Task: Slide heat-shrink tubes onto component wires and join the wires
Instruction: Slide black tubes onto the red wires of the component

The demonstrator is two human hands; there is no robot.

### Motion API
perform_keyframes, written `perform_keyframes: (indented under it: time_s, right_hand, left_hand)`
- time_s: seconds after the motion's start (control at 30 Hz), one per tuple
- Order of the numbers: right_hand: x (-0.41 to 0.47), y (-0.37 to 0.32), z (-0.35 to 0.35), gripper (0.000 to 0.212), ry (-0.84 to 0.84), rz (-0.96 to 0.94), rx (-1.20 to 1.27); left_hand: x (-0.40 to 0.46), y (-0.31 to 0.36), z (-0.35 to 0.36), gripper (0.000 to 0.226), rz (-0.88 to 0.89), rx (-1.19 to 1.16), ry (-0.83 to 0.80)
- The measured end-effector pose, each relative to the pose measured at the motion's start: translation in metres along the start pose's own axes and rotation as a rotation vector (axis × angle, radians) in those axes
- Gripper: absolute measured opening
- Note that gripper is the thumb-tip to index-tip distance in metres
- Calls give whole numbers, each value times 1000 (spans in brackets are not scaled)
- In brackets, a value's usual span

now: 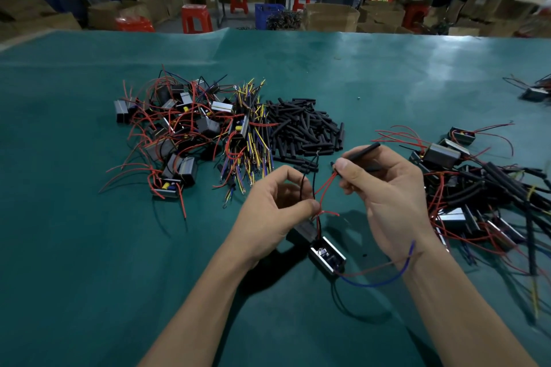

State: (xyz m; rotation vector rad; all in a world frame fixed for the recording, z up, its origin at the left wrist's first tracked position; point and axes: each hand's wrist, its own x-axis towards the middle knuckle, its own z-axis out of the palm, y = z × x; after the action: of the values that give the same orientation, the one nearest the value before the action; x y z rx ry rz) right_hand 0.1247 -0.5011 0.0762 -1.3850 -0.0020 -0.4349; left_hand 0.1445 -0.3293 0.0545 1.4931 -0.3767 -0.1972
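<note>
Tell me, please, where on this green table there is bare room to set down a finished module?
The green table is bare near left, below the unworked module pile and beside the left hand. A wide bare band lies beyond the heat-shrink tube pile. It is crowded around the finished pile right of the right hand.

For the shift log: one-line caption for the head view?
Right hand threads a heat-shrink tube onto red wires; left hand pinches them.

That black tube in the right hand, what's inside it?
Two red wires run up into the black tube at the right hand's thumb. Their ends inside are covered by the tube and fingers. The left hand pinches the wires lower down.
</note>
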Motion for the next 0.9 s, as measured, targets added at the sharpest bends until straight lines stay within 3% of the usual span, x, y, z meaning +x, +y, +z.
perform_keyframes:
  time_s: [0.23, 0.5, 0.57, 0.73, 0.9]
  right_hand:
    - [5, 1, -6, 17, 122, -69, -13]
    - [5, 2, -5, 19, 188, -116, -23]
    - [6, 3, -6, 18, 189, -90, -1]
    - [10, 2, -11, 16, 219, -17, 80]
    - [12, 3, -13, 15, 228, 0, 78]
  left_hand:
    - [1, -3, -7, 36, 39, 73, 58]
    - [-2, -11, 6, 42, 168, 546, -123]
    - [-1, -13, 7, 34, 201, 637, -144]
    - [-2, -9, 5, 13, 204, 555, -70]
    - [-1, -9, -1, 15, 135, 525, 8]
